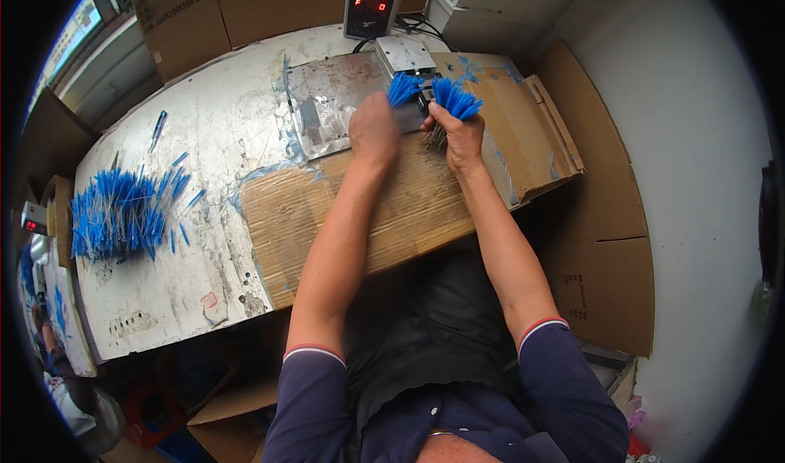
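My left hand (374, 129) is closed around a small bundle of blue-tipped thin sticks (403, 88), tips pointing away from me. My right hand (462, 138) grips a larger bundle of the same blue-tipped sticks (455, 100), whose pale lower ends poke out under my fist. Both hands are held close together over the far end of a cardboard sheet (409, 209), right in front of a small grey metal machine (405, 54). What lies between the two hands is hidden by them.
A big heap of blue-tipped sticks (118, 215) lies at the left of the worn white table (221, 136), with several loose ones around it. A display box with red digits (372, 5) stands at the back. Cardboard boxes (204, 5) line the rear; cardboard panels (605, 242) lean at right.
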### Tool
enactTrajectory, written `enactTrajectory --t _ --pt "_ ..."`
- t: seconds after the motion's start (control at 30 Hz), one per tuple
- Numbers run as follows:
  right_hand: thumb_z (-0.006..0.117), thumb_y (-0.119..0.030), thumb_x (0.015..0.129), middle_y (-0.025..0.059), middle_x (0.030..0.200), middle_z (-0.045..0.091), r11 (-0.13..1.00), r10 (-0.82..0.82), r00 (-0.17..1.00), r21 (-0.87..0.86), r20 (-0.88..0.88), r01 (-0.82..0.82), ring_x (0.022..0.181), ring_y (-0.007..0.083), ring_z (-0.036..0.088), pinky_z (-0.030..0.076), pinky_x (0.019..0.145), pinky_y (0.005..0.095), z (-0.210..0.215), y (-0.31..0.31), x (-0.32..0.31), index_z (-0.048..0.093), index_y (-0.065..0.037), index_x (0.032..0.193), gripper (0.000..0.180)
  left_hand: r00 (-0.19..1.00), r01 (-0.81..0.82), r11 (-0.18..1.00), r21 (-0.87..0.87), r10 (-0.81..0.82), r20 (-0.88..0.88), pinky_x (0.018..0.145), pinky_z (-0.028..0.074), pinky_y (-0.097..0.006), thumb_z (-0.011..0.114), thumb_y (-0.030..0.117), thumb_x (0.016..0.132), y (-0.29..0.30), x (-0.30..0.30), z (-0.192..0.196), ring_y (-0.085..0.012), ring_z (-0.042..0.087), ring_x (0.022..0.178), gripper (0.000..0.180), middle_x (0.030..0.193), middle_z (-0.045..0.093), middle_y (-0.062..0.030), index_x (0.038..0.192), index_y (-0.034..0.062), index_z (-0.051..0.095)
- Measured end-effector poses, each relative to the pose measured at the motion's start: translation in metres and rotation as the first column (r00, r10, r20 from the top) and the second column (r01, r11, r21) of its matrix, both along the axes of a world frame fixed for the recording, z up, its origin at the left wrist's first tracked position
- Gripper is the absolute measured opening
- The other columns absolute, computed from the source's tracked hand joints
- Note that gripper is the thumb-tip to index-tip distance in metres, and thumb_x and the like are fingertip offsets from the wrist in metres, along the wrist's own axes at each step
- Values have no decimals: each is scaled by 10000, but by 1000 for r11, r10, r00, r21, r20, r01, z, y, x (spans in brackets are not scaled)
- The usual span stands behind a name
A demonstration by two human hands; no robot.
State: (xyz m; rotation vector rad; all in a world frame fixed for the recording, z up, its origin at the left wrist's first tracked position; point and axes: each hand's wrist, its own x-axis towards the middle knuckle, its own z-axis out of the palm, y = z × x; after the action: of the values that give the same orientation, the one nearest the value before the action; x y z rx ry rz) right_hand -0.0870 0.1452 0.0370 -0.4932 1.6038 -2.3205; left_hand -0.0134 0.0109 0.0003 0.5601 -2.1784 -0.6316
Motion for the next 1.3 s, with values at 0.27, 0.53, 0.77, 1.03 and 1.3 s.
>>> enactTrajectory --t 0.27,0.53,0.77,1.03,1.3 --pt "723 -109 899 67 795 678 958 244 930 82 275 -275 651 159 666 573 556 302 -5 15 5 671 9 1035 187 960 72 925 372 36 -276 683 514 -500 603 131 944 4 -5 0 -416 683 758 109 850 711 -186 1023 57 593" --pt "739 -130 873 74 774 681 881 395 886 175 243 -440 616 165 667 564 506 300 4 15 0 676 -18 1017 193 858 507 467 724 -199 -473 559 441 -231 585 90 1011 9 -6 11 -62 544 612 52 789 603 13 1012 42 604" --pt "760 -119 850 67 771 676 955 258 947 99 192 -280 600 174 670 584 503 316 -5 13 8 673 -30 993 189 850 524 426 737 -210 -482 555 424 -218 582 101 1015 8 -2 16 -53 514 600 60 810 610 9 1027 45 600" --pt "757 -90 838 94 768 675 951 272 940 92 204 -295 616 186 672 584 512 335 -2 13 9 678 -3 945 158 880 471 488 735 -201 -431 560 424 -224 631 123 995 10 -3 9 -53 511 617 85 823 625 11 1035 51 612" --pt "744 -75 838 91 798 677 975 211 962 30 171 -219 617 193 675 604 535 346 -10 14 12 661 5 969 175 908 392 601 696 -132 -397 547 423 -223 752 104 911 11 -6 6 -46 516 621 191 809 653 21 1067 38 662"
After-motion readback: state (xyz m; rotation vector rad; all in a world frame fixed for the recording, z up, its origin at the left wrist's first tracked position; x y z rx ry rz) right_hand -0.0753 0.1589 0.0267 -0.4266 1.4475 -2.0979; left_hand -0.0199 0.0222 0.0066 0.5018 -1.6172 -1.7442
